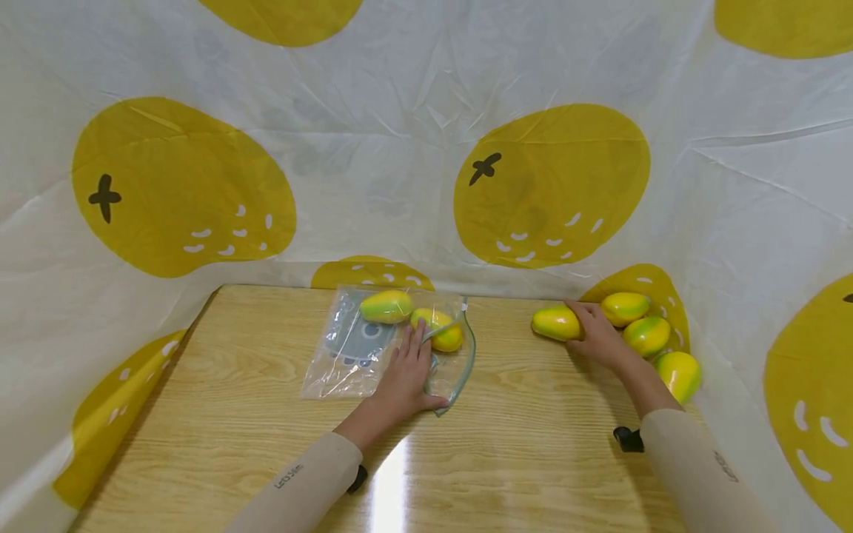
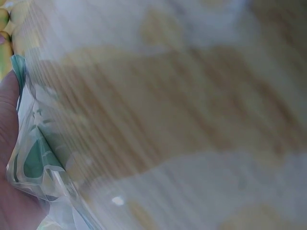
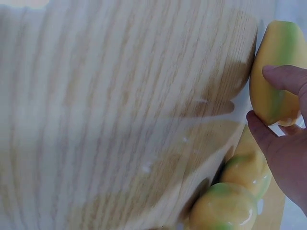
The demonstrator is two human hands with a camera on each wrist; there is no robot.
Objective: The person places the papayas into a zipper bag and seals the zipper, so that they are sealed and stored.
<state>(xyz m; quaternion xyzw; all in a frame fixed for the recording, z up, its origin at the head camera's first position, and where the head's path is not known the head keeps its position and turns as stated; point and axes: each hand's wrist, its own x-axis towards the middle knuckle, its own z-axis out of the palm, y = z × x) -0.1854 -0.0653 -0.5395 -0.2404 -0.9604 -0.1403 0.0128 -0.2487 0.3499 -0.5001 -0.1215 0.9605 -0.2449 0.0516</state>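
Note:
My right hand (image 1: 595, 337) grips a yellow-green papaya (image 1: 555, 323) near the table's back edge. In the right wrist view, the thumb lies along the papaya (image 3: 276, 72), with other fingers at its lower end. My left hand (image 1: 408, 370) rests with extended fingers on a clear plastic bag (image 1: 343, 377), its thumb by the bag's grey-green edge strip (image 1: 470, 355). Two papayas lie at the bag, one papaya (image 1: 386, 306) toward the back and another papaya (image 1: 448, 338) by the left fingertips. The left wrist view shows only part of that hand (image 2: 12, 143) beside the bag.
Three more papayas sit at the right end of the table: a back one (image 1: 625, 308), a middle one (image 1: 648, 336) and a front one (image 1: 678, 376). A white curtain (image 1: 380, 185) with yellow fruit prints surrounds the wooden table (image 1: 520, 444) behind and at both sides.

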